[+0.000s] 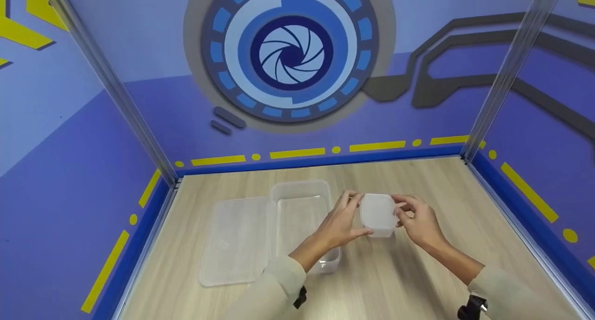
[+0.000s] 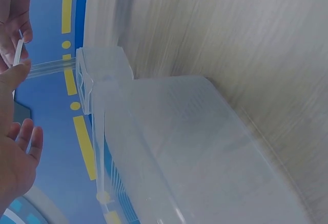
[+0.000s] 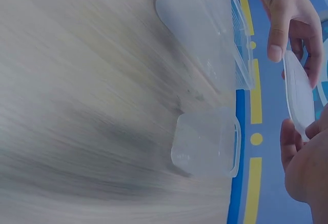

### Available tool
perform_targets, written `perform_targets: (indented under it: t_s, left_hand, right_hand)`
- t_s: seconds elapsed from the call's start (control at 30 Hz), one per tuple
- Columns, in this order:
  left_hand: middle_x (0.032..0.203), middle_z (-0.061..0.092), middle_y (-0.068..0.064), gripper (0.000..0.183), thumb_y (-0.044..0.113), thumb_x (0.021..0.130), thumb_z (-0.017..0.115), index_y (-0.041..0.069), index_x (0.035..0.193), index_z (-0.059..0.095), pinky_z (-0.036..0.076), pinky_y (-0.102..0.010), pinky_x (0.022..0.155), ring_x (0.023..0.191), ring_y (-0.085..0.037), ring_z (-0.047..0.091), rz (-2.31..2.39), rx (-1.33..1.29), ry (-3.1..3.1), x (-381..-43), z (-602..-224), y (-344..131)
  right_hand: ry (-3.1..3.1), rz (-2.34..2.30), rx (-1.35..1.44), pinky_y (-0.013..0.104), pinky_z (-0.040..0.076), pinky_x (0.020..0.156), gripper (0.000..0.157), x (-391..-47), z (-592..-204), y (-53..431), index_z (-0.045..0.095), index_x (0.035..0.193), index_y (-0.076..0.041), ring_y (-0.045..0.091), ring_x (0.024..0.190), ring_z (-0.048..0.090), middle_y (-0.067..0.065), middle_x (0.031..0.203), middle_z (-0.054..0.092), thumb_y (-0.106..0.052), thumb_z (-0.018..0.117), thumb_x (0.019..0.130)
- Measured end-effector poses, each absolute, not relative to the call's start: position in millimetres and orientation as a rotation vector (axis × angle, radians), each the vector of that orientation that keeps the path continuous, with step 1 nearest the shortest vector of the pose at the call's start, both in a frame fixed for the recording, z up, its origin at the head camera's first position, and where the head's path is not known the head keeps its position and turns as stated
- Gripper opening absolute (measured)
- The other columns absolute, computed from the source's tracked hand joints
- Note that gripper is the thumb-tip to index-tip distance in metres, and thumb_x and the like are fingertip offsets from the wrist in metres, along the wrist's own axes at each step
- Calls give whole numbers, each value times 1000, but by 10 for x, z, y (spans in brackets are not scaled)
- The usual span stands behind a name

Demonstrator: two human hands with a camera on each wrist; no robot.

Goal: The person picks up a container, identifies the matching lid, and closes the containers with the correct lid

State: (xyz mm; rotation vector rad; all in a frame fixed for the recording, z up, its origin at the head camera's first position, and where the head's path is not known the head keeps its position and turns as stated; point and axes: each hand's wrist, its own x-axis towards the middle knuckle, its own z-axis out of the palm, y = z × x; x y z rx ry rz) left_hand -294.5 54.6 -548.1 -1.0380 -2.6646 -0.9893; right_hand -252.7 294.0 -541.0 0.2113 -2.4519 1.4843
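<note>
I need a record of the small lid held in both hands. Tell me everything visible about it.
The small lid is a thin, flat piece of milky translucent plastic, squarish with rounded corners. It is held in the air above the small open container that stands on the wooden table. The left hand pinches its left edge and the right hand its right edge. In the head view its broad face shows; in the right wrist view it appears edge-on, as a slim curved sliver. Nothing else touches it.

A pale wood-grain tabletop point(image 1: 418, 273) sits inside a booth of purple-blue walls point(image 1: 69, 180) trimmed with yellow dashes and dots. A large blue-and-white camera-aperture emblem point(image 1: 290, 54) fills the back wall. Two slanted silvery metal posts point(image 1: 506, 73) rise from the table's far corners.
</note>
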Motion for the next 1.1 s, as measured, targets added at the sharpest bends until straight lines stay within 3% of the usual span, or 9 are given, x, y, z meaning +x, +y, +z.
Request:
perform_targets:
  t_s: [0.2,0.43,0.6,0.67,0.83,0.93,1.1]
  left_hand:
    - [151,40,1,94,39,87,89,11,162,40,48,-26,109,133,-14,55,-1056,-1045,-2722,-2947,-5462,504]
    - [152,40,3,91,42,89,87,14,162,41,46,-29,111,133,-10,49,-1103,-1004,-2781,-2951,-5497,472]
    - [150,42,4,90,42,89,87,14,161,42,48,-29,110,135,-13,52,-1194,-976,-2789,-2973,-5501,448]
    - [149,43,5,89,43,88,88,14,160,44,48,-29,109,136,-13,52,-1205,-965,-2790,-2988,-5497,441]
    - [149,44,4,90,45,88,88,14,160,44,48,-31,110,136,-13,51,-1184,-937,-2824,-3012,-5498,439]
    - [151,43,3,91,45,89,87,14,162,43,46,-32,113,138,-13,49,-1162,-919,-2852,-3025,-5497,447]
    - [156,41,0,91,46,90,85,13,163,42,42,-35,117,143,-14,44,-1134,-888,-2890,-3049,-5459,483]
  right_hand:
    - [-2478,1481,234,25,61,71,32,-2539,-5445,2944,66,133,7,26,95,67,21,127,63,10,61,102]
    - [-2509,1463,268,21,59,75,33,-2535,-5433,2937,66,134,6,30,101,69,20,128,66,7,62,102]
    - [-2545,1441,331,20,58,83,44,-2557,-5441,2972,66,138,2,33,113,66,17,132,66,-12,77,98]
    - [-2575,1434,357,24,58,88,55,-2569,-5454,2996,64,141,0,34,118,64,15,136,65,-22,84,94]
    - [-2631,1392,446,48,57,99,75,-2585,-5502,3030,58,147,-1,36,129,57,14,144,59,-33,90,88]
    - [-2636,1349,491,57,54,102,80,-2600,-5524,3042,56,149,0,37,132,55,15,146,58,-35,91,86]
    - [-2637,1298,526,62,51,103,83,-2631,-5535,3076,55,149,1,40,135,54,19,148,56,-35,92,85]
